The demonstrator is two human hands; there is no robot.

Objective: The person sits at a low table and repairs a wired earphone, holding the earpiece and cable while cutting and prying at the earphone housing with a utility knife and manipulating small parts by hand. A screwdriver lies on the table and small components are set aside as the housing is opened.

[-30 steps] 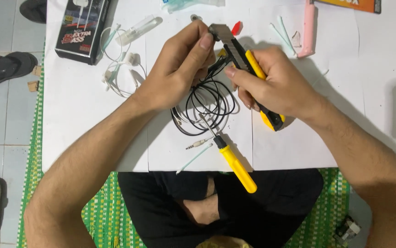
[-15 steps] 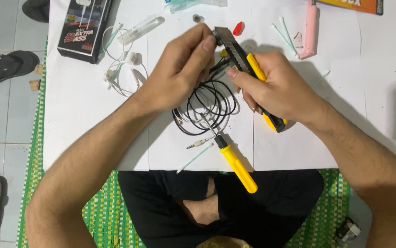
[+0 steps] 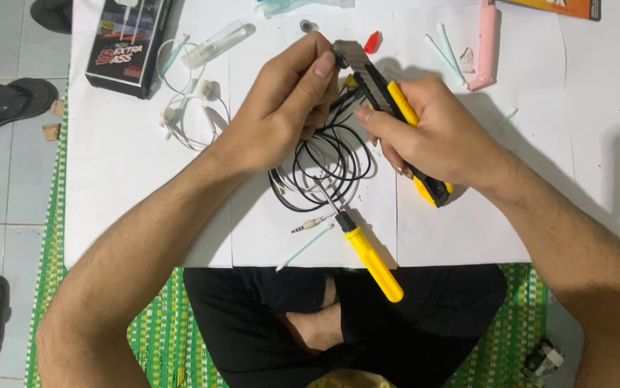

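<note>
The right hand [image 3: 439,136] is clamped around a yellow-and-black utility knife [image 3: 389,100], gripping its handle so that the metal tip points to the far left, toward the left hand [image 3: 281,115]. The left hand's fingers are pinched together on something small at the knife tip, with the thumb touching the metal head; what they pinch is too hidden to tell. Both hands hover over a coil of black cable [image 3: 324,165] lying on the white tabletop [image 3: 130,187], and part of the cable rises into the left hand. Just near of the coil lies a yellow-handled screwdriver [image 3: 367,251], its shaft crossing the cable, with a small audio plug [image 3: 310,225] beside it. To the far left lie white earphones [image 3: 188,115] and a black box [image 3: 127,43]. A pink tool [image 3: 484,43] lies at the far right, near a small red piece [image 3: 372,42].
</note>
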